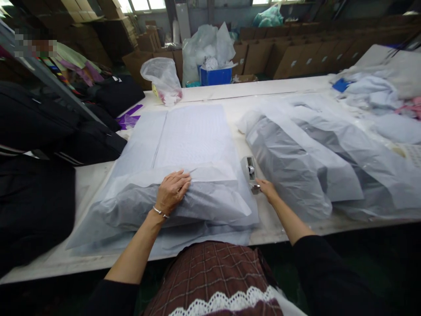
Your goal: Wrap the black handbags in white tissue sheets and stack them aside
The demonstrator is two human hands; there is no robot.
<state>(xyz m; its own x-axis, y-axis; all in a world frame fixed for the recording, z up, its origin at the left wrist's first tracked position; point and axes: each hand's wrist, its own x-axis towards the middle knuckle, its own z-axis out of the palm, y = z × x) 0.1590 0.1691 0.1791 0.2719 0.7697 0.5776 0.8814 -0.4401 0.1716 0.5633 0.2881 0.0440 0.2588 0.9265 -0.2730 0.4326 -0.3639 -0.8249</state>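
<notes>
My left hand [173, 189] lies flat, fingers together and stretched out, on a folded translucent plastic bag [213, 199]. Something dark, its kind unclear, shows grey through the bag. Under it are flat, pale bags [194, 136] spread over the table. To the right of this stack is a small silver-white tape dispenser [250, 173]. My right hand [267, 190] is closed at the dispenser's near end, with its fingertips on it. Whether a strip of tape is between the fingers cannot be made out.
Several bagged dark items [296, 153] lie to the right on the white table [266, 235]. Black garments [33, 206] are piled at the left. At the back stand a blue box [215, 76] and a clear bag [162, 74]. A person [74, 61] is at the far left.
</notes>
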